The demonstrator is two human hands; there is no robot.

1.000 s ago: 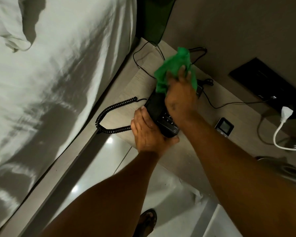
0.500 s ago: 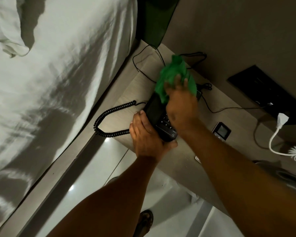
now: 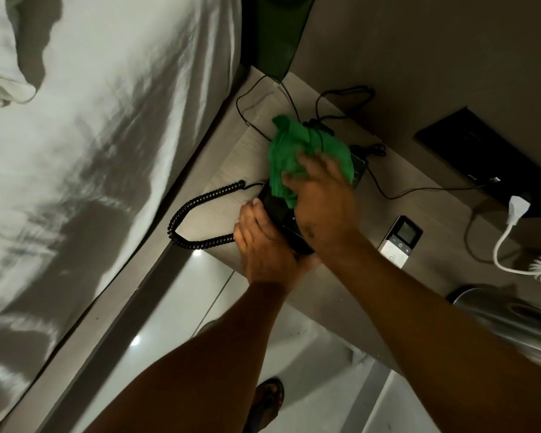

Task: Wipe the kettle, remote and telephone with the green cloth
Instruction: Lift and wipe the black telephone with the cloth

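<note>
A black telephone (image 3: pixel 283 218) sits on the wooden bedside table (image 3: pixel 341 276), its coiled cord (image 3: pixel 197 220) looping to the left. My left hand (image 3: pixel 263 242) grips the telephone's near left end. My right hand (image 3: pixel 322 198) presses the green cloth (image 3: pixel 297 148) down on the telephone's top, hiding most of the keypad. A small white remote (image 3: pixel 400 240) with a dark screen lies on the table to the right. The steel kettle (image 3: pixel 509 317) shows partly at the right edge.
A bed with white sheets (image 3: pixel 91 151) fills the left. Thin black cables (image 3: pixel 341 98) trail behind the telephone. A white plug and cord (image 3: pixel 512 220) hang at the right near a black wall panel (image 3: pixel 481 160). My sandalled foot (image 3: pixel 267 398) stands on the tiled floor below.
My right hand and the green cloth have slid slightly nearer along the telephone's top, covering more of the keypad. My left hand has kept its grip on the near end.
</note>
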